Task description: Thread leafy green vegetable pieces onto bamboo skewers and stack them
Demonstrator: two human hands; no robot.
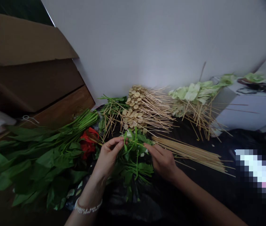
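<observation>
My left hand (112, 150), a white beaded bracelet on its wrist, pinches a green leafy-vegetable stem (125, 142) between thumb and fingers. Facing it, my right hand (163, 160) is closed on a thin bamboo skewer (139, 143) that points left into the greens; most of the skewer is hidden by the fingers. Short pieces of leafy greens (144, 171) lie right below both hands on black plastic (144, 201). Just right of my right hand lies a bundle of bare bamboo skewers (194, 152).
Long leafy greens (48, 157) fill the left side, with a red plastic bag (89, 142) beside them. Skewered pale round slices (135, 108) are piled against the white wall (147, 47). Skewered cabbage leaves (196, 91) lie to the right. A cardboard box (34, 81) stands back left.
</observation>
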